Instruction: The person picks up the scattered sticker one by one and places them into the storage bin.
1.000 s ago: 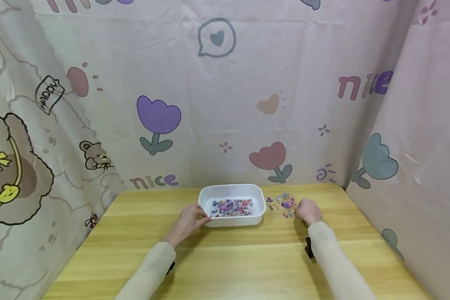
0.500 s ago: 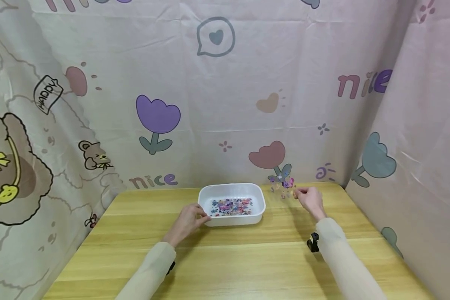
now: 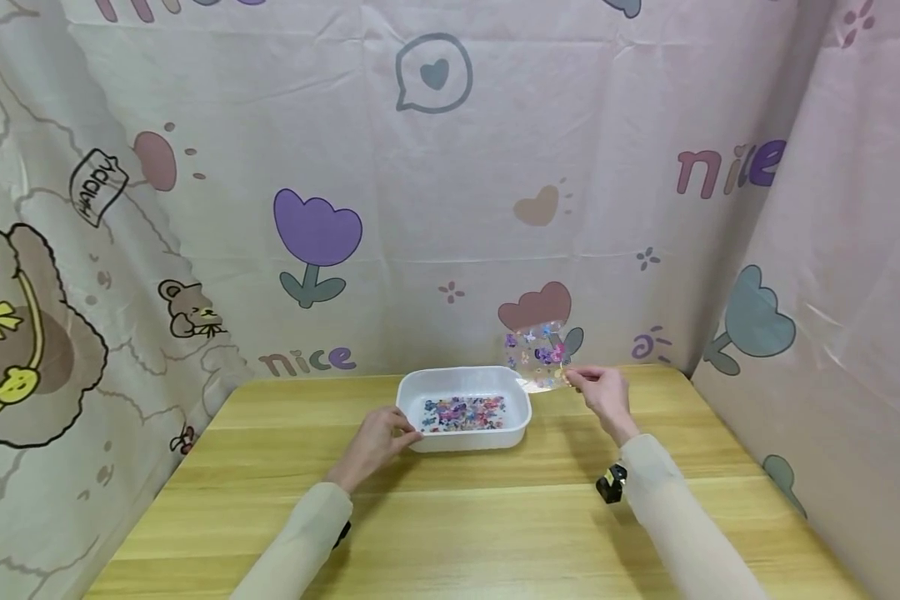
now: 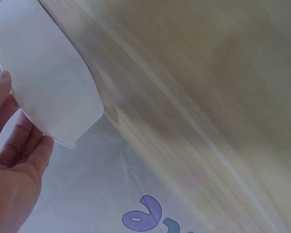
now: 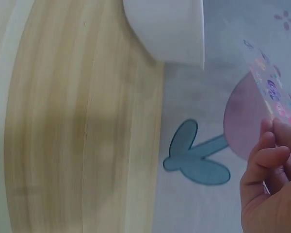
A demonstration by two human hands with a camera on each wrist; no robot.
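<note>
A white plastic tub (image 3: 468,443) stands at the back of the table, with small colourful printed pieces or clear sheets (image 3: 461,414) inside on its bottom. My left hand (image 3: 375,440) holds the tub's near left corner; in the left wrist view its thumb and fingers curl at the rim. Up and to the right of the tub, my right hand (image 3: 603,396) pinches the corner of a clear sticker sheet (image 3: 534,354) printed with small purple, pink and blue figures. This sheet is raised off the table, tilted upright, and its lower left part overlaps the tub's right rim.
The wooden table (image 3: 465,517) runs to a printed curtain (image 3: 435,192) close behind the tub. More curtain (image 3: 855,350) hangs along the right side, and another stretch on the left. Dark wrist cameras sit under both sleeves.
My right hand has lifted the sticker sheet off the table and carried it up and left to the tub's right side. The left hand and the tub have stayed put.
</note>
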